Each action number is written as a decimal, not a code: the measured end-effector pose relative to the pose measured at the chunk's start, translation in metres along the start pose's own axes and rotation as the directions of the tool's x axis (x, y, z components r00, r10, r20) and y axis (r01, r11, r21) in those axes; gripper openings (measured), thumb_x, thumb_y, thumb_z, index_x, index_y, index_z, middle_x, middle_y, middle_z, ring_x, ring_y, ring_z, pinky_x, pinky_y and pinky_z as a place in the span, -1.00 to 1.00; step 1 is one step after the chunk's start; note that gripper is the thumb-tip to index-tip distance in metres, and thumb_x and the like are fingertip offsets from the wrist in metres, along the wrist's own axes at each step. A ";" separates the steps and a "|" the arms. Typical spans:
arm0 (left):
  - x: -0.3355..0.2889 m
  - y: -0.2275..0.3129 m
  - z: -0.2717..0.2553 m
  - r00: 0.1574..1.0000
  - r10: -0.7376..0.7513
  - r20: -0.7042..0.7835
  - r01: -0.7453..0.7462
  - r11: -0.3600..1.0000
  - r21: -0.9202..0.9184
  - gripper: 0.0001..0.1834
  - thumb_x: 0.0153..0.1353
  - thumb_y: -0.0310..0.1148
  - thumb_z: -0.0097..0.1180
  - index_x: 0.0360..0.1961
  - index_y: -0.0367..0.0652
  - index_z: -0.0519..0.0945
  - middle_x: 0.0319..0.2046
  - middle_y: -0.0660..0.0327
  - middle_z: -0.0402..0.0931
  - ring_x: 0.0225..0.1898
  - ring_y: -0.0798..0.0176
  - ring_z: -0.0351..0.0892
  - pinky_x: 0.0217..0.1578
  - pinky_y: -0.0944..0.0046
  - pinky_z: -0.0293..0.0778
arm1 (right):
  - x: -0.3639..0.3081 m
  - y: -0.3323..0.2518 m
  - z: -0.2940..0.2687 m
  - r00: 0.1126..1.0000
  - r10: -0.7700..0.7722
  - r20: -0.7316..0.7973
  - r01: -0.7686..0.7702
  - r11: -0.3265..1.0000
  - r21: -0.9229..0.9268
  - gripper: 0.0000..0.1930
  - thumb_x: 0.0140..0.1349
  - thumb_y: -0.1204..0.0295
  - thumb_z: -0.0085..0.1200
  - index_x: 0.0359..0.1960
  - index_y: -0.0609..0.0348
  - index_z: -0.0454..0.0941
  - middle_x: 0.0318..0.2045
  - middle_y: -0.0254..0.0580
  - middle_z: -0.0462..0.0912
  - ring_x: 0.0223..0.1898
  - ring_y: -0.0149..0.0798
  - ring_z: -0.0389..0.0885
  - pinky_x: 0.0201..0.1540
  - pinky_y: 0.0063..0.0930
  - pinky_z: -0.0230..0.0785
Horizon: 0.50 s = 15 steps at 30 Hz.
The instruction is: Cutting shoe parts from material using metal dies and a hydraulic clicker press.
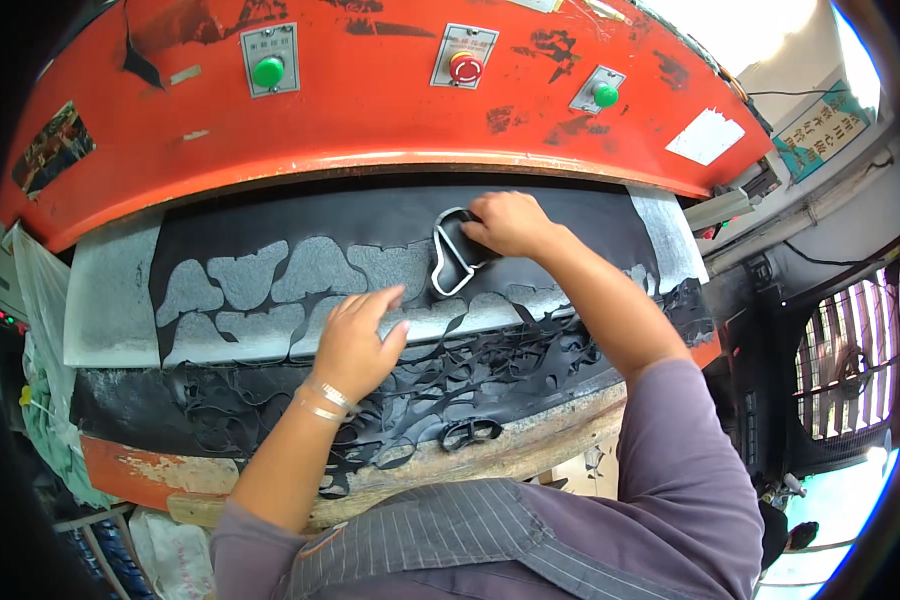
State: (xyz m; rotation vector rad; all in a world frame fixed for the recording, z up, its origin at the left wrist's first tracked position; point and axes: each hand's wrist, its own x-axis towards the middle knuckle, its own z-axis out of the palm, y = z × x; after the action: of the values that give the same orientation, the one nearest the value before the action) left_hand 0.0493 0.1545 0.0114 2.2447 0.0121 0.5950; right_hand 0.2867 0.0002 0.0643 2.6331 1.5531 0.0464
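My right hand (510,224) grips a steel cutting die (439,250), a curved outline of metal strip with a crossbar, at its right side. The die rests on or just above a black sheet (290,212), right of a row of shaped cut-outs where the pale cutting board (110,300) shows through. Thin black webs remain between those holes. To the left and nearer me, my left hand (356,345) hovers over the near edge of the sheet, fingers stretched out and thumb apart, holding nothing. Whether it touches the sheet, I cannot tell.
A tangle of black offcuts (530,365) lies along the near side of the board, above a worn wooden edge (530,450). Behind the sheet stands an orange press beam (370,110) with two green buttons and a red button (465,67). Clear plastic sheeting (42,290) hangs at left.
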 end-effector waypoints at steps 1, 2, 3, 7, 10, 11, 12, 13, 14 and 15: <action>0.005 -0.006 0.014 1.000 0.003 -0.003 -0.003 1.000 0.013 -0.54 0.04 -0.39 0.23 0.02 -0.19 0.51 -0.20 0.10 0.61 -0.13 0.04 0.54 -0.05 0.14 0.39 | -0.008 0.004 0.009 0.995 0.096 0.034 -0.097 0.995 0.020 -0.63 0.19 0.10 -0.01 -0.32 0.19 0.58 -0.26 -0.02 0.64 -0.19 0.08 0.61 -0.13 -0.06 0.45; 0.009 -0.012 0.028 1.000 0.006 -0.004 -0.006 1.000 0.026 -0.42 0.03 -0.37 0.24 0.13 -0.18 0.44 -0.14 0.11 0.61 -0.06 0.05 0.53 0.02 0.13 0.35 | -0.014 0.003 0.016 0.979 0.192 0.070 -0.195 0.980 0.037 -0.63 0.17 0.10 -0.02 -0.31 0.18 0.60 -0.25 -0.01 0.65 -0.19 0.09 0.62 -0.10 -0.06 0.45; 0.012 -0.017 0.042 1.000 -0.003 -0.010 0.003 1.000 0.021 -0.42 0.03 -0.37 0.24 0.13 -0.18 0.44 -0.14 0.11 0.61 -0.06 0.05 0.53 0.02 0.13 0.35 | -0.018 0.002 0.023 0.980 0.184 0.078 -0.187 0.982 0.032 -0.63 0.17 0.10 -0.02 -0.31 0.18 0.60 -0.25 -0.01 0.65 -0.19 0.09 0.62 -0.10 -0.06 0.45; 0.018 -0.027 0.081 0.997 -0.035 -0.063 0.044 0.989 0.142 -0.28 0.01 -0.32 0.28 0.23 -0.22 0.33 -0.10 0.19 0.60 0.02 0.11 0.48 0.12 0.09 0.27 | -0.039 0.009 0.054 0.950 0.312 -0.025 -0.281 0.885 0.372 -0.55 0.15 0.07 0.08 -0.09 0.18 0.58 -0.15 0.06 0.63 -0.08 0.06 0.59 -0.01 -0.15 0.42; 0.016 -0.031 0.089 0.992 -0.055 -0.112 0.071 0.987 0.144 -0.23 0.00 -0.28 0.30 0.26 -0.23 0.30 -0.08 0.21 0.60 0.02 0.14 0.48 0.12 0.10 0.26 | -0.081 0.024 0.061 0.935 0.354 -0.020 -0.262 0.728 0.633 -0.38 0.09 0.16 0.24 0.19 0.11 0.42 0.03 0.04 0.56 0.10 0.02 0.50 0.15 -0.24 0.32; 0.014 -0.031 0.090 0.992 -0.040 -0.118 0.059 0.985 0.163 -0.24 0.00 -0.28 0.31 0.25 -0.23 0.32 -0.10 0.21 0.60 0.01 0.14 0.48 0.11 0.10 0.26 | -0.094 0.033 0.074 0.949 0.306 -0.075 -0.163 0.680 0.714 -0.36 0.07 0.20 0.26 0.21 0.09 0.40 0.07 0.00 0.54 0.14 0.01 0.46 0.21 -0.23 0.25; 0.013 -0.033 0.090 0.992 -0.027 -0.124 0.050 0.982 0.183 -0.25 0.00 -0.27 0.31 0.24 -0.23 0.33 -0.12 0.21 0.61 0.01 0.15 0.48 0.10 0.10 0.27 | -0.102 0.036 0.086 0.956 0.261 -0.132 -0.061 0.619 0.783 -0.33 0.05 0.23 0.29 0.23 0.07 0.38 0.12 -0.03 0.52 0.19 0.01 0.43 0.28 -0.21 0.18; 0.012 -0.032 0.093 0.989 -0.005 -0.149 0.032 0.983 0.180 -0.30 0.01 -0.27 0.31 0.20 -0.25 0.38 -0.15 0.21 0.61 -0.01 0.16 0.49 0.08 0.11 0.29 | -0.108 0.035 0.090 0.954 0.232 -0.190 -0.057 0.762 0.645 -0.34 0.04 0.23 0.30 0.22 0.08 0.39 0.14 -0.03 0.50 0.22 -0.01 0.41 0.32 -0.20 0.10; 0.012 -0.031 0.095 0.987 -0.022 -0.159 0.049 0.985 0.168 -0.30 0.01 -0.27 0.31 0.20 -0.25 0.38 -0.15 0.21 0.61 -0.01 0.16 0.49 0.08 0.11 0.29 | -0.111 0.035 0.095 0.951 0.188 -0.244 -0.050 0.875 0.482 -0.34 0.03 0.24 0.31 0.21 0.09 0.41 0.16 -0.03 0.48 0.24 -0.04 0.38 0.36 -0.18 0.02; 0.012 -0.031 0.097 0.984 -0.004 -0.179 0.037 0.983 0.182 -0.33 0.02 -0.28 0.30 0.17 -0.26 0.41 -0.15 0.21 0.61 -0.02 0.16 0.50 0.07 0.11 0.29 | -0.113 0.036 0.099 0.949 0.198 -0.246 -0.051 0.866 0.498 -0.36 0.03 0.23 0.31 0.18 0.12 0.43 0.17 -0.03 0.48 0.23 -0.07 0.39 0.38 -0.14 -0.04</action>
State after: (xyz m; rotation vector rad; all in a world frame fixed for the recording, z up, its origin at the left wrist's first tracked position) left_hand 0.1060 0.1092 -0.0613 2.3592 0.1878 0.8102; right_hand 0.2705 -0.1218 -0.0293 3.2519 1.6523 0.0591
